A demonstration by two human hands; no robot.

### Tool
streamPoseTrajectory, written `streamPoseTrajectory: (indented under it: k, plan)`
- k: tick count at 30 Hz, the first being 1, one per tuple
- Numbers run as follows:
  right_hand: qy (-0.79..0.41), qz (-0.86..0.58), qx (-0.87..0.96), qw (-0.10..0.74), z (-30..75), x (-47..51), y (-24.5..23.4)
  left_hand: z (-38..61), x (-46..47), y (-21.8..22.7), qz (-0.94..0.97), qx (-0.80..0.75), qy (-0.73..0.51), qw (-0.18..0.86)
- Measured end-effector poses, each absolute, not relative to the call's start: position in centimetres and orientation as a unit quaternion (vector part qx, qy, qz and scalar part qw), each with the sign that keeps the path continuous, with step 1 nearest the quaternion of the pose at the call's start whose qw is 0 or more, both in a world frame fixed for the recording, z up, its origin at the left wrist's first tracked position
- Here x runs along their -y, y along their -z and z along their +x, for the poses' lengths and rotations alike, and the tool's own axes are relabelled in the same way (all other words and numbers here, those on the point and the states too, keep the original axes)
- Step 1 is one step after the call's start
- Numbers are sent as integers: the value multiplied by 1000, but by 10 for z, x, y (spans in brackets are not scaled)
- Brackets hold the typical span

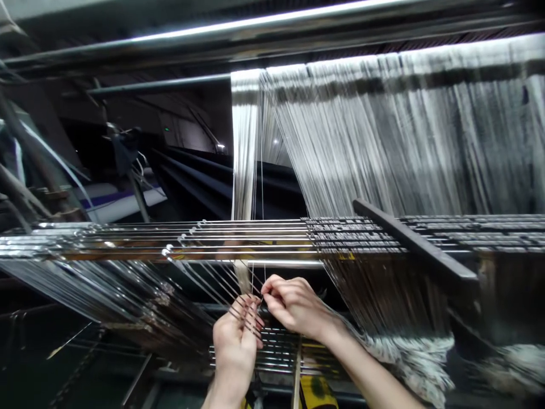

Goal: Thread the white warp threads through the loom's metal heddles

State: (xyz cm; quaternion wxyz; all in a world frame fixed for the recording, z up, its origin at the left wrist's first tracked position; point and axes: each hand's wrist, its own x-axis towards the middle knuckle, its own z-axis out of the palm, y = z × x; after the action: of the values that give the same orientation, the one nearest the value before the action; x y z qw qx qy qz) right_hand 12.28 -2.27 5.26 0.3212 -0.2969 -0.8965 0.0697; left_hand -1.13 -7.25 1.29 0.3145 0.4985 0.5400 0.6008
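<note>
The warp threads [383, 130] at 1 o'clock hang pale white-grey, streaked lengthwise with dark gaps and crossed by a dusky band. A black bar [415, 244] lies at 3 o'clock — a white panel [119, 207] with a purple stripe sits at 9 — and a yellow block [315, 392] at 6 shows dark blotches.

**Head Camera Set Close Before Loom Bars**

Camera is worn on the person's head, on the near side of the loom's metal bars [170, 241], and faces them at close range. Bars cross mid-frame; warp threads [383, 142] fill the view above them. Left hand [236, 352] and right hand [296, 307] appear just below them.
</note>
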Motion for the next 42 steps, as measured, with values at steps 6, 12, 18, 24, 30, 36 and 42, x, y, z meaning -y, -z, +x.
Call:
streamPoseTrajectory:
  k: [6,12,18,24,30,36,42]
  plan:
    - [-87,-297,900,307,124,25,-53,-14,70,-13,486,-508,-603,377]
    - [-128,-273,884,357,129,30,-49,-19,71,-1,457,-488,-613,420]
    - [-111,-289,894,325,123,30,-52,-12,88,-4,525,-530,-605,279]
    - [-140,-220,846,464,133,34,-37,-28,80,0,442,-521,-554,476]
    - [-155,-225,880,388,129,31,-44,-16,89,-6,514,-557,-552,347]
    - [-146,-289,899,294,127,41,-60,-19,99,-11,647,-548,-502,168]
    - [-236,-328,801,443,135,62,-62,-40,80,5,612,-534,-506,289]
